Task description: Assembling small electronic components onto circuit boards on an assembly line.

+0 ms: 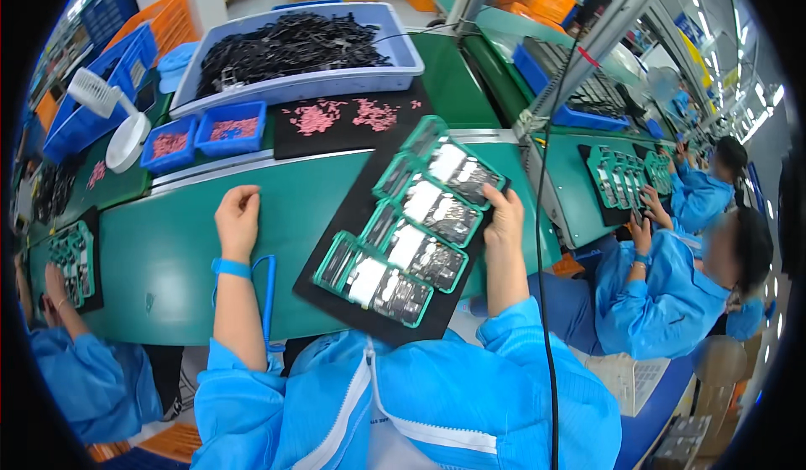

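Note:
My right hand (504, 222) grips the right edge of a black board (315, 289), thumb on top. The board is tilted over the near edge of the green worktable (185, 260). On it lies a green fixture (369, 236) with several frames, each holding flat silver, white and black electronic parts (432, 252). My left hand (239, 214) hovers over the table, left of the board and apart from it. Its fingers are curled in, and nothing shows in them. A blue wrist strap (231, 267) with a coiled cord circles my left wrist.
A large pale-blue bin (411, 54) of black strips stands at the back. Small blue trays (170, 163) hold pink pieces; more pink pieces (317, 117) lie on a black mat. A white fan (126, 142) stands left. A black cable hangs right. Co-workers sit on both sides.

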A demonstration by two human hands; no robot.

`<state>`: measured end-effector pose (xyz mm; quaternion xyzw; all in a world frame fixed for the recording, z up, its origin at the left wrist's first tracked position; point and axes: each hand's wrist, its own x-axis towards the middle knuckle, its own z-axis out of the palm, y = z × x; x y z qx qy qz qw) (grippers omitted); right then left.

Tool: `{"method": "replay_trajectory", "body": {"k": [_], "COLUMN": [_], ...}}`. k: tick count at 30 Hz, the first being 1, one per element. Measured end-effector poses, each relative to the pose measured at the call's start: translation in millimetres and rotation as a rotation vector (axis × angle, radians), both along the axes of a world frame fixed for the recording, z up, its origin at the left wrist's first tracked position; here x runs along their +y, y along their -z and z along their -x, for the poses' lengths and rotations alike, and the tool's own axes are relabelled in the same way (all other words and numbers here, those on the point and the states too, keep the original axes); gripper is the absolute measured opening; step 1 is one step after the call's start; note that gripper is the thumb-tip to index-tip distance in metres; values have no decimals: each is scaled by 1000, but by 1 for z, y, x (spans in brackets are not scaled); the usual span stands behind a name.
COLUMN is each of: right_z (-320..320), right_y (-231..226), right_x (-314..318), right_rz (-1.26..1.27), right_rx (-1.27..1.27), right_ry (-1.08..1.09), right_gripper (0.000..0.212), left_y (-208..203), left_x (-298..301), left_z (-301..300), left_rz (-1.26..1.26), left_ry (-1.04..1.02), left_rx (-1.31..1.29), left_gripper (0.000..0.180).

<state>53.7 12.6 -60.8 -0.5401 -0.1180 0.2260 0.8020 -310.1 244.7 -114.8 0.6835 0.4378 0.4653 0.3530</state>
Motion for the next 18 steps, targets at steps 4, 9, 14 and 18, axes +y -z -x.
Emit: {"method": "replay_trajectory", "body": {"k": [4, 9, 14, 18], "right_z": [-67, -132, -165, -166], "right_y": [6, -8, 0, 9], "right_x": [-75, -143, -151, -156], "right_rz": [-68, -28, 237, 549], "right_rx": [-73, -197, -271, -639], "right_ry": [414, 734, 852, 928], "right_gripper": [28, 28, 28, 34], "left_y": [1, -4, -12, -19], "left_x": [-1, -5, 0, 11], "left_z": [-1, -8, -18, -26], "left_rz": [41, 32, -30, 62], "left_ry": [15, -17, -38, -20], "left_rx": [-24, 42, 292, 413], "left_gripper": [9, 8, 11, 15]}}
